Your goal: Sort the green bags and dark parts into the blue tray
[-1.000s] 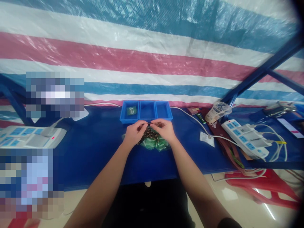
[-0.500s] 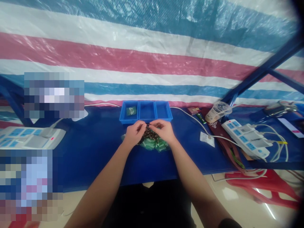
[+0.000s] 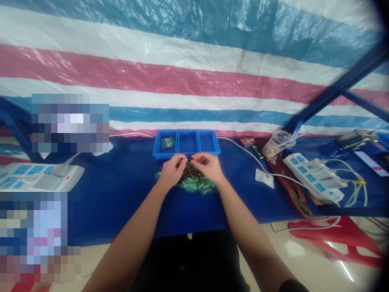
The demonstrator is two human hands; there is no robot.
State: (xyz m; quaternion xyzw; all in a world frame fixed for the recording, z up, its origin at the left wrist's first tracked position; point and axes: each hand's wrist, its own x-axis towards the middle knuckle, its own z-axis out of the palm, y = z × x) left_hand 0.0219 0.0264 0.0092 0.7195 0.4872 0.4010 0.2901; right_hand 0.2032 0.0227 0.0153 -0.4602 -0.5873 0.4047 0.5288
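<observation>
My left hand (image 3: 173, 169) and my right hand (image 3: 209, 166) meet over a heap of small dark brown and brassy pieces (image 3: 193, 172), too small to name. Each hand has its thumb and fingers pinched together, the tips almost touching. A tiny dark piece seems to sit between the fingertips, but I cannot make out what it is. Under the heap lies crumpled green clear plastic (image 3: 197, 185). Just beyond my fingers stands a blue tray with three compartments (image 3: 187, 155); a small green packet (image 3: 167, 142) lies in its left compartment.
On the right are a plastic cup (image 3: 278, 144), a brown strap-like piece (image 3: 284, 178), a small white packet (image 3: 264, 178) and a power strip (image 3: 313, 178) with cables. Another power strip (image 3: 42, 176) lies left, near blurred-out patches. A red stool (image 3: 340, 239) stands below the table's right side.
My fingertips have shifted very slightly left, and the dark piece between them shows less than a second ago. The heap and the tray stay where they were.
</observation>
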